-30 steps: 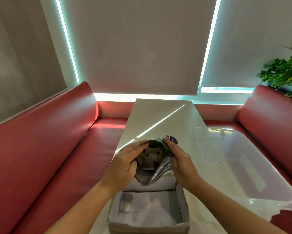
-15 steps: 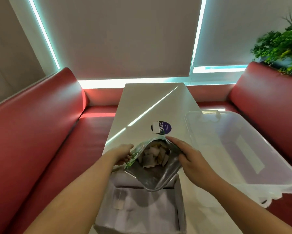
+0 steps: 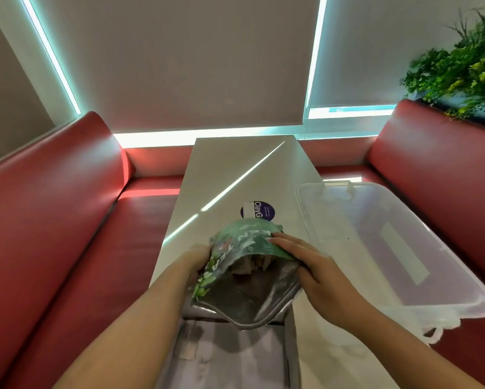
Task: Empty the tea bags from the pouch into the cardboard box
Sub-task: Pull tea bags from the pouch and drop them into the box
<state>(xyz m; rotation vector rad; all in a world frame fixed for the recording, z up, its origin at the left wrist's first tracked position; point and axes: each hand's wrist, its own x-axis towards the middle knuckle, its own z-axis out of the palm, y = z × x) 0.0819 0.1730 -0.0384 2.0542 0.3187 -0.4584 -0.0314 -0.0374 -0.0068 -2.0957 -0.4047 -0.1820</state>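
Observation:
A green printed pouch (image 3: 237, 248) with a silver foil inside is tipped toward me, its open mouth hanging over the far wall of the cardboard box (image 3: 290, 357). Several tea bags (image 3: 254, 265) bunch up deep inside the pouch. My left hand (image 3: 197, 261) grips the pouch's left side and my right hand (image 3: 305, 265) grips its right side and upper edge. One tea bag (image 3: 189, 352) lies on the box floor at the left. The near part of the box is cut off by the frame edge.
The box stands on a narrow white table (image 3: 235, 169) with a round purple sticker (image 3: 258, 212) beyond the pouch. A clear plastic tub (image 3: 390, 248) sits at the right. Red benches (image 3: 53, 220) flank the table; a plant (image 3: 460, 66) stands at the far right.
The pouch has tilted further toward me, so its green printed outside now shows on top and the mouth hangs lower over the box. Both hands stayed on its sides.

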